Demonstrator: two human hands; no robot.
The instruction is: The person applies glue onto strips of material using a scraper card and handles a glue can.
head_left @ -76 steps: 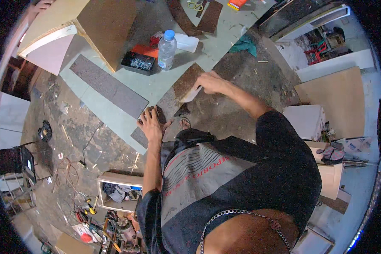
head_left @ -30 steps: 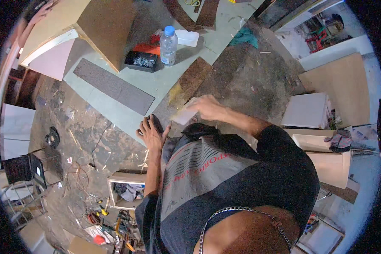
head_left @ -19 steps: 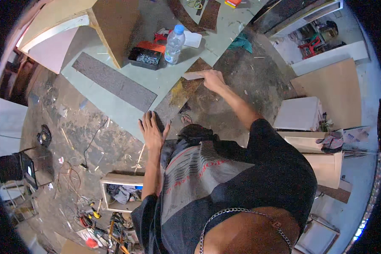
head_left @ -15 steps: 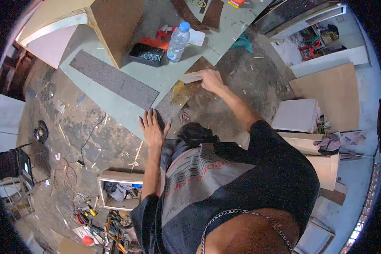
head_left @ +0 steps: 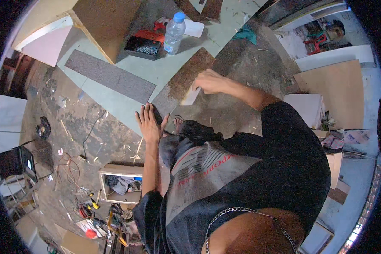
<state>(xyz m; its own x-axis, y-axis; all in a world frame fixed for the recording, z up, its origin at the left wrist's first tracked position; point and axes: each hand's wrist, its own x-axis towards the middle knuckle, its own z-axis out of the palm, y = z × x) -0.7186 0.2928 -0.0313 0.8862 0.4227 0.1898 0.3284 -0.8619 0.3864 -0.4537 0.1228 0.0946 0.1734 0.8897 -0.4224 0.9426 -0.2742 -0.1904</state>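
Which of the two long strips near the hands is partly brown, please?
The right strip, by the right hand holding the flat white tool: its far part is brown and its near part greyish, whereas the left strip is greyish throughout.

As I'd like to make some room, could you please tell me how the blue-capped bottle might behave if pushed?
The bottle would probably tip easily, as it stands upright and is taller than wide. Its clear, plastic-looking wall might give under a squeeze. Its round body would likely roll once on its side.
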